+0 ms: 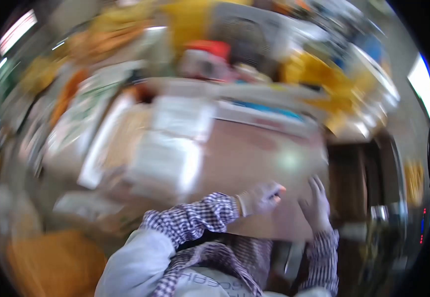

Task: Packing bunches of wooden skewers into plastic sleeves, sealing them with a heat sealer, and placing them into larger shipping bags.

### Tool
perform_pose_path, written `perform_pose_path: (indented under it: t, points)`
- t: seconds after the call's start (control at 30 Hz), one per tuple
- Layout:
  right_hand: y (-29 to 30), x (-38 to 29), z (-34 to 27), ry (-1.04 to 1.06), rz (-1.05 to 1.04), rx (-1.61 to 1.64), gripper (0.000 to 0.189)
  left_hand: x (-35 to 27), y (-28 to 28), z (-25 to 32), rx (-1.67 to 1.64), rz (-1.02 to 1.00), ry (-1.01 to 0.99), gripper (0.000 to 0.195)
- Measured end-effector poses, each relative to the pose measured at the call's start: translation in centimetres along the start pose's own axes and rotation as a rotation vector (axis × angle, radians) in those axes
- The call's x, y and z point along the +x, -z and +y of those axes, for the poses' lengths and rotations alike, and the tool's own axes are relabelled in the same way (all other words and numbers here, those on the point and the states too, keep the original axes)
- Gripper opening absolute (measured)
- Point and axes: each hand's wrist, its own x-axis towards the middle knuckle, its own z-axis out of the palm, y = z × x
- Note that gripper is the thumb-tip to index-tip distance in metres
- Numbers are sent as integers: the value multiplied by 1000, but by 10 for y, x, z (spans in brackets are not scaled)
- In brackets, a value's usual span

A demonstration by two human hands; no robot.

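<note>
My left hand (261, 199) wears a pale glove with bare fingertips and hovers over or rests on the brownish tabletop (244, 156). Its fingers are curled, and blur hides whether anything is between them. Near the table's right edge is my right hand (317, 206), also in a pale glove, with fingers stretched, thumb apart and nothing held. Checked sleeve covers reach both wrists. To the left of my hands lie stacked white plastic-wrapped packs (168, 156), their front side shining.
A white tray with tan contents (124, 141) and a clear-wrapped bundle (83, 111) stand left. A long white box with a blue stripe (263, 113) edges the table's back. Yellow bags (319, 81) and a red-topped package (205, 59) sit beyond. An open brown carton (348, 178) stands right.
</note>
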Motion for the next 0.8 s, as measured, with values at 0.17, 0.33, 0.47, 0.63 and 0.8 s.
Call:
perform_pose_path:
  t: [0.17,0.33,0.47,0.63,0.8]
  points:
    - [-2,43,98,-247,230,30,72,76,-113,-28,311,-433,301,55]
    - [-6,57,271,-843,104,-130,83,150,-179,-28,430,-379,299,75]
    - [10,56,367,-1139,-95,115,84,207,-185,-41,499,-534,458,87]
    - [-10,80,381,-931,-122,4,84,269,-184,-61,437,-555,643,104]
    - [-40,90,305,-828,-89,942,77,285,-172,-48,279,-324,765,116]
